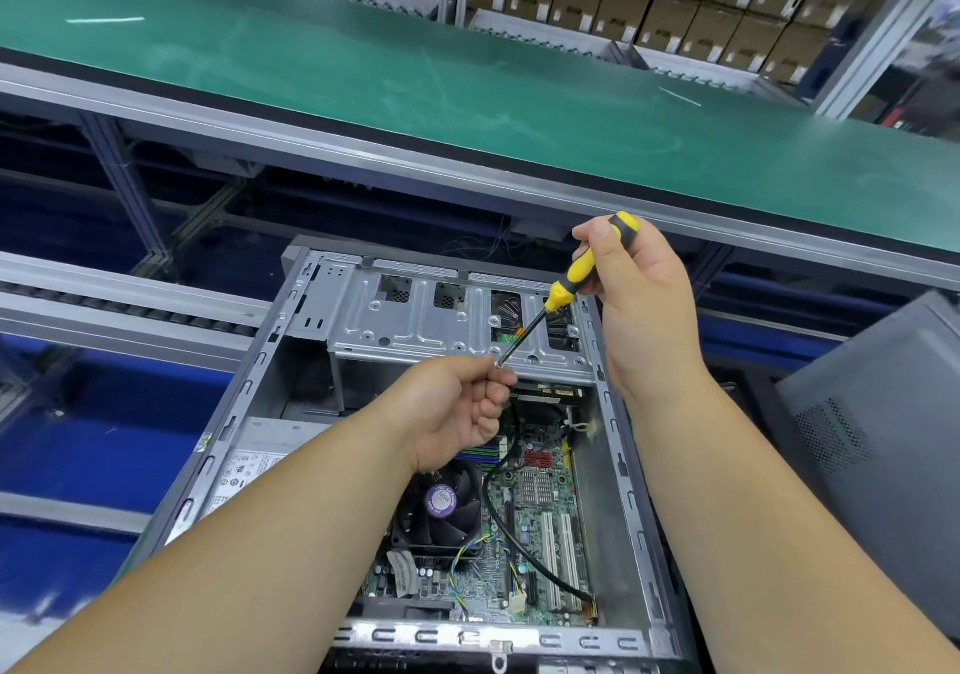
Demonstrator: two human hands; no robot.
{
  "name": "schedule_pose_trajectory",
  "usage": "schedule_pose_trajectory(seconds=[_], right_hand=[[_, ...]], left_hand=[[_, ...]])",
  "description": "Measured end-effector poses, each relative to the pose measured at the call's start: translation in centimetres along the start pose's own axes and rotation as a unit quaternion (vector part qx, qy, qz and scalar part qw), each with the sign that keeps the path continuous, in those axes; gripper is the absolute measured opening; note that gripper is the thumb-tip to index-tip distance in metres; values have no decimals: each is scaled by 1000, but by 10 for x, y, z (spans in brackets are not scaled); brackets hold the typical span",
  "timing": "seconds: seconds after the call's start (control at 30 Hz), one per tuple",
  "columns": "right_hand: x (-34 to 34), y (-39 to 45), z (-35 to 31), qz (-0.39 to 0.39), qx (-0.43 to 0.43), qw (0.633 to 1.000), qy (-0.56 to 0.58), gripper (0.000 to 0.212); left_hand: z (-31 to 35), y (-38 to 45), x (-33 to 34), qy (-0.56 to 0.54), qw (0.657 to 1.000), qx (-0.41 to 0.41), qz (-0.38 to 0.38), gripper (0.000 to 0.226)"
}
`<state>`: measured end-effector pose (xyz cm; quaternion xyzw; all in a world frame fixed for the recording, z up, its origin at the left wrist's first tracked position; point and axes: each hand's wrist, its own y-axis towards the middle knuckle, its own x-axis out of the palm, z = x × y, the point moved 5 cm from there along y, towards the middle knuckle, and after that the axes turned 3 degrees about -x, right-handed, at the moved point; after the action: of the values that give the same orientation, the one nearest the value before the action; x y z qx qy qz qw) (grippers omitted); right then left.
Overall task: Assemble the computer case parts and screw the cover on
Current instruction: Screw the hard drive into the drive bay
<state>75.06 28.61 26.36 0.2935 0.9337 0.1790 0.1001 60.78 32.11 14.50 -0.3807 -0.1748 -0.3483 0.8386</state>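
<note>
Pinching a small screw (pixel 497 363) between thumb and forefinger, my left hand (pixel 457 411) holds it up to the tip of the screwdriver (pixel 569 288), which my right hand (pixel 636 299) grips by its yellow-and-black handle, fingers curled round it. The screw is tiny and partly hidden by my fingertips, so I cannot say whether it already sits on the bit. Both hands hover above the open computer case (pixel 631 491), just over the front edge of the silver drive cage (pixel 415 320). Below my left wrist lie the CPU fan (pixel 441 502) and the motherboard (pixel 535 528). The grey side cover (pixel 872 439) leans to the right of the case, not yet fitted. I judge this to be the loading step: seat the screw squarely on the bit, then carry it down to a hole in the cage without tipping it off.
</note>
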Motion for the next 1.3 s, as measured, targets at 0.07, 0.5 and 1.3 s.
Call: schedule_pose_trajectory(seconds=[0.07,0.5,1.3], right_hand=[[0,1,-1,0,-2,1000,5,31],[8,-4,-10,-115,-55,990,-67,16],[-3,-8,-26,-57,-57,996,30,20]], left_hand=[[1,1,1,-12,1000,12,-7,31],[2,1,-3,-103,995,-11,3,26],[18,-4,3,-48,986,159,-19,26]])
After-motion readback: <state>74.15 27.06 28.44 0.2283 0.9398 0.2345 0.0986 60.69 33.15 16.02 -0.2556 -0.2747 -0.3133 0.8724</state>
